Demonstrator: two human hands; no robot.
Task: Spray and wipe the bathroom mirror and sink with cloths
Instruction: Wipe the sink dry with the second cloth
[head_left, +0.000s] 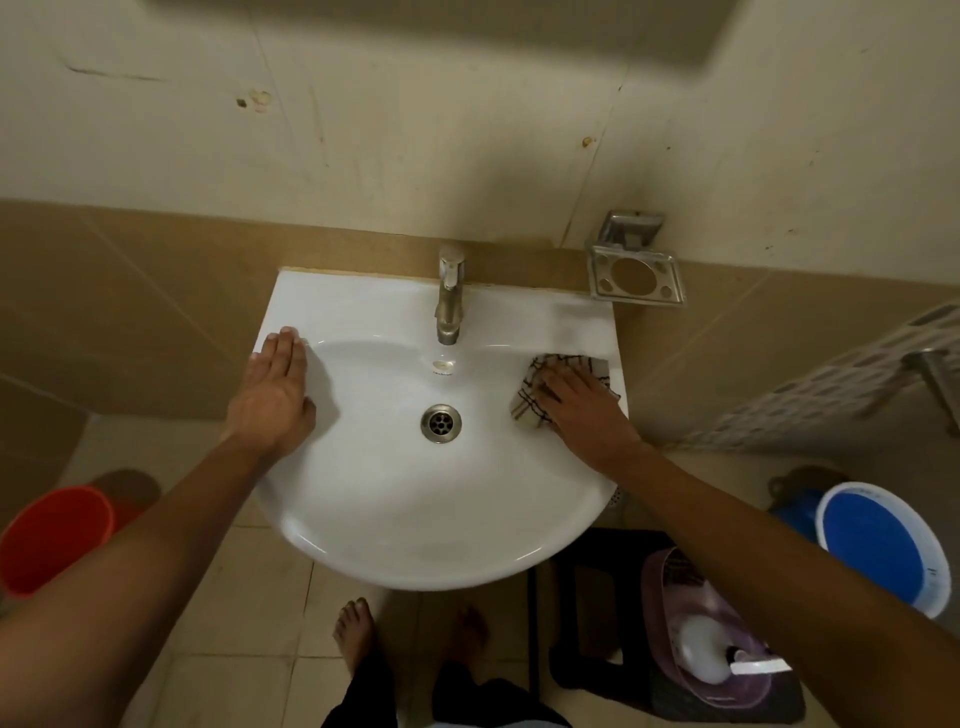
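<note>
A white wall-hung sink (405, 525) with a steel tap (450, 296) and a round drain (440, 424) fills the middle. My left hand (275, 389) lies flat with straight fingers on the sink's left rim. My right hand (582, 410) presses a checked white-and-black cloth (530, 402) against the sink's right inner slope near the rim. Most of the cloth is under the hand. The mirror's lower edge is a blurred dark band (467, 26) at the top.
A metal cup holder (634, 275) juts from the wall right of the tap. On the floor: a red bucket (52, 535) left, a blue bucket (883, 545) right, a purple basket with a white bottle (701, 649) on a dark stool. My bare feet (358, 629) stand below the sink.
</note>
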